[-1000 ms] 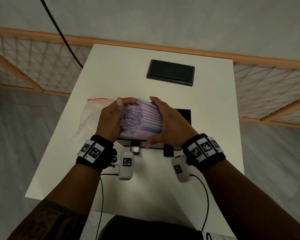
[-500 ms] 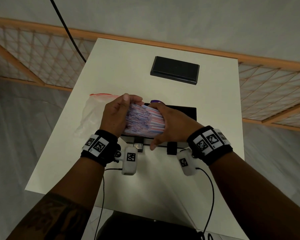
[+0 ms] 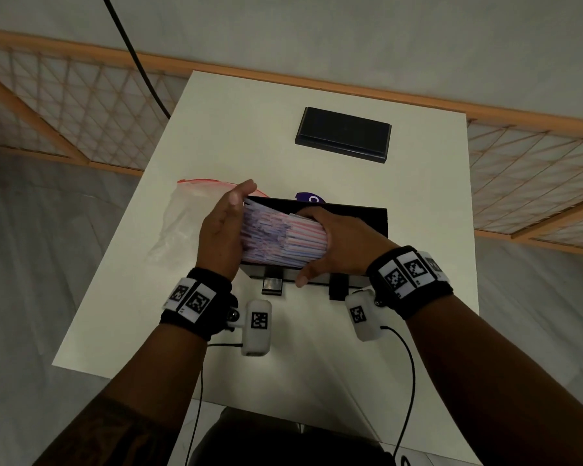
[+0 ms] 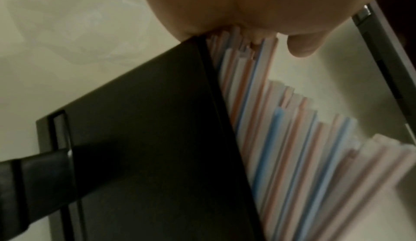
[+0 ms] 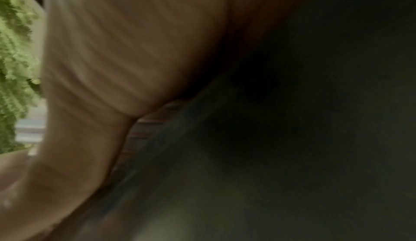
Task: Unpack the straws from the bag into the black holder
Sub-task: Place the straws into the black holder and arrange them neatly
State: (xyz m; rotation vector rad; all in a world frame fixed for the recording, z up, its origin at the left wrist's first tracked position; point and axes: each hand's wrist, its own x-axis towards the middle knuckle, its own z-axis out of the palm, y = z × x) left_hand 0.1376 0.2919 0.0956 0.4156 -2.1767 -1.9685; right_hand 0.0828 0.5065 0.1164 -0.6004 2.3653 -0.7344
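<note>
Straws, a thick red-, blue- and white-striped bundle, now sit lower than a second ago, dropping into the open black holder at table centre. Left hand, fingers straight, presses the ends at 9 o'clock; right hand curls round the 3 o'clock end. Emptied zip bag lies at 9 o'clock, so unpacking looks nearly finished.

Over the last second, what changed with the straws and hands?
The straws came down from above the black holder into its opening. The left hand let go its curled grip and now presses flat on the straw ends; the right hand still grips the bundle. The plastic bag and black lid stayed put on the table.
</note>
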